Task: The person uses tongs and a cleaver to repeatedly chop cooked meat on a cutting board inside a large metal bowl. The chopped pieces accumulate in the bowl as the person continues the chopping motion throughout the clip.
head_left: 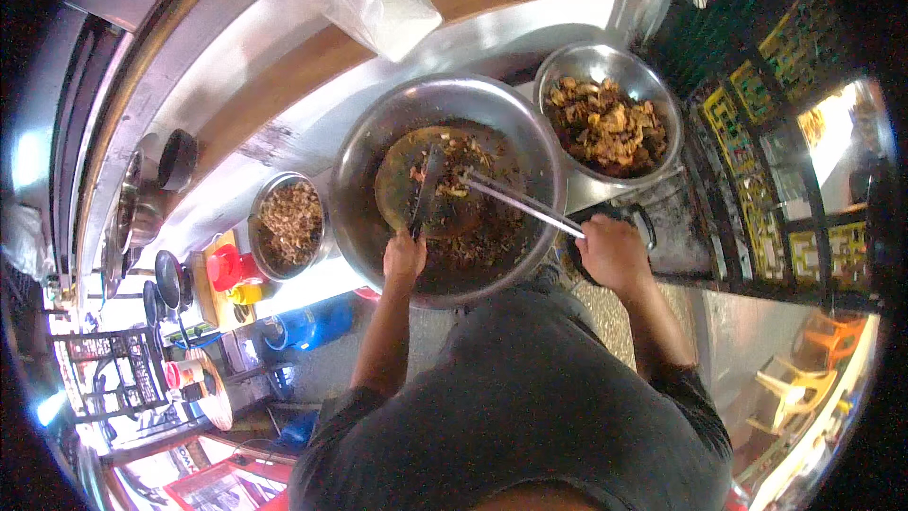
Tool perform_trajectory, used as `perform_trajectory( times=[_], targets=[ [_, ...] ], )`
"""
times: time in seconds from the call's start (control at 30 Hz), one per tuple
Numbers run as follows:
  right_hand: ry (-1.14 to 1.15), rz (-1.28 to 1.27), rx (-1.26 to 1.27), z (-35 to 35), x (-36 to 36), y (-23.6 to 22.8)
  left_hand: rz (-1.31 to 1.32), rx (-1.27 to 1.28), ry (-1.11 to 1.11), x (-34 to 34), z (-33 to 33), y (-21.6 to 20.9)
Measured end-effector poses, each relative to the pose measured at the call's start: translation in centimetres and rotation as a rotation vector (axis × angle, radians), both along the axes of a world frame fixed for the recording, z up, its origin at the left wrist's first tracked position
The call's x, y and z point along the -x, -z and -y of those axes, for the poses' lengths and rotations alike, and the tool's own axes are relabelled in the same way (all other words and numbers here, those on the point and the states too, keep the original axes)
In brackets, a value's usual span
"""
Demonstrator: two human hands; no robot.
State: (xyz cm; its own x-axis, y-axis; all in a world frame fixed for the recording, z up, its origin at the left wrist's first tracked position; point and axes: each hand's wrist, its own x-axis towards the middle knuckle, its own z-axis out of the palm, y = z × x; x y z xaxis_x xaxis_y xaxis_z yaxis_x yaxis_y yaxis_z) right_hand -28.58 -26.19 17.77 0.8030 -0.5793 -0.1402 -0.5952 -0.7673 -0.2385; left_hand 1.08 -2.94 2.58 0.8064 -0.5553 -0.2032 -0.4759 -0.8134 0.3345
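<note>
A large steel basin (353, 189) stands in front of me, with a round board (395, 191) lying inside it among brown chopped scraps (487, 237). My left hand (405, 257) is closed around the handle of a knife (428, 185), whose dark blade reaches over the board. Closed on metal tongs (530, 204), my right hand (613, 254) comes in from the basin's right side. The tongs' tips touch or hover over small bits of chopped meat (462, 180) on the board; I cannot tell whether they grip any.
Right of the basin, a steel bowl (664, 147) holds browned meat pieces (610, 128). To its left is a smaller bowl of chopped meat (289, 220). A clear plastic bag (386, 14) lies beyond the basin. Red containers (227, 268) and pans (170, 279) stand farther left; yellow chairs (799, 393) are at lower right.
</note>
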Motion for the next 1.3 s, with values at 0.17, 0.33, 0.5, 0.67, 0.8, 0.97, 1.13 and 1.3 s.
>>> perform_trajectory(
  times=[0.17, 0.33, 0.5, 0.67, 0.8, 0.97, 1.13, 1.3],
  targets=[
    [-0.239, 0.085, 0.064, 1.7, 0.2, 5.7, -0.004, 0.025, -0.288, -0.8, 0.4, 0.9],
    [-0.321, 0.063, 0.0, 2.5, -3.9, 8.6, 0.107, 0.002, -0.098, -0.4, 2.1, 3.7],
    [-0.259, 0.115, -0.069, 3.2, -2.5, 4.2, 0.167, 0.16, -0.215, 3.5, 3.0, -0.7],
    [-0.174, 0.133, -0.05, 5.7, -4.7, 6.9, -0.07, 0.0, -0.182, 3.5, 1.7, 3.1],
    [-0.22, 0.094, 0.008, 7.4, -5.0, 10.7, 0.003, 0.157, -0.289, 5.2, 3.8, -2.9],
    [-0.148, 0.126, -0.105, 4.6, -3.7, 8.8, -0.041, 0.038, -0.212, 4.6, 1.6, 5.0],
    [-0.021, 0.25, -0.114, 3.0, -1.3, 6.5, -0.148, 0.148, -0.284, 5.1, 3.2, -1.6],
    [-0.104, 0.173, -0.121, 1.5, -1.4, 9.1, -0.179, -0.028, -0.091, 2.0, 2.7, 2.9]
  ],
)
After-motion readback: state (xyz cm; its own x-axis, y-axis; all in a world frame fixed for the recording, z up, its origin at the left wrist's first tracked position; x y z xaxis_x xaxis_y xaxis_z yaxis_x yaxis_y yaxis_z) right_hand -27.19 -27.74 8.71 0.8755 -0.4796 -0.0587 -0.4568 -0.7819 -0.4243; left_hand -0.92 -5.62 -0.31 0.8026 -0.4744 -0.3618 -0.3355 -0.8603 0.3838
